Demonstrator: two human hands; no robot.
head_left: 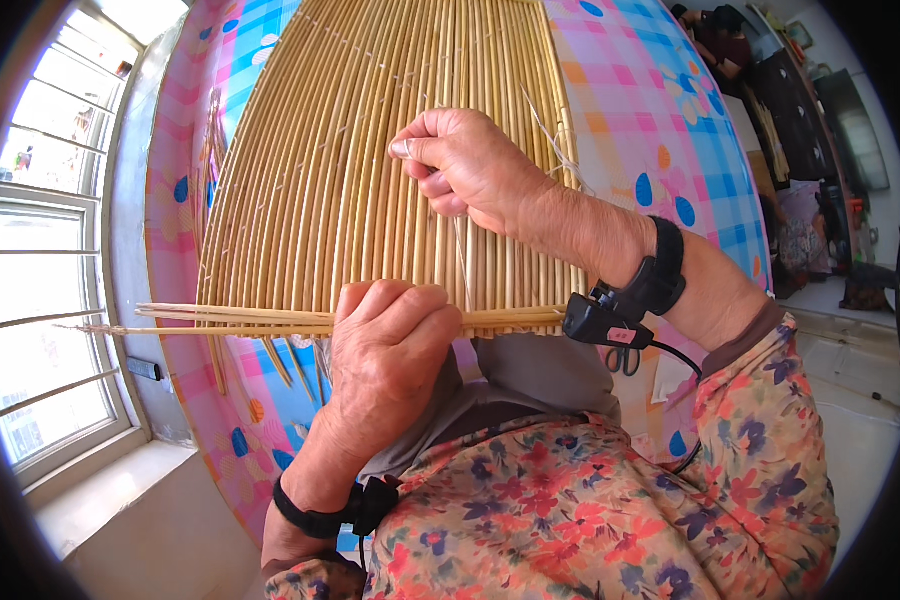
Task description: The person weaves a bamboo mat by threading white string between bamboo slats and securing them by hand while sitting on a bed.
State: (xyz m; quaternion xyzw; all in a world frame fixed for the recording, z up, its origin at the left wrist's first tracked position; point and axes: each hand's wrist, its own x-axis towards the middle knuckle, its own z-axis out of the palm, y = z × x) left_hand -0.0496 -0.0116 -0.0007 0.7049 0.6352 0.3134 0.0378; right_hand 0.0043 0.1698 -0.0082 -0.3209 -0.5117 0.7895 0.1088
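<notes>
A mat of straight yellow reed stalks, bound by rows of pale stitching, lies in front of me. Across its near edge run several loose reed stalks, their ends sticking out to the left. My left hand is closed over these stalks and the mat's edge. Above the middle of the mat, my right hand pinches a thin white thread, which runs down toward the edge just right of my left hand. Whether a needle is between the fingers cannot be made out.
A pink and blue checked cloth spreads under the mat. Scissors lie near my right forearm. Loose thread trails at the mat's right side. A barred window is at the left, and another person shows at the far right.
</notes>
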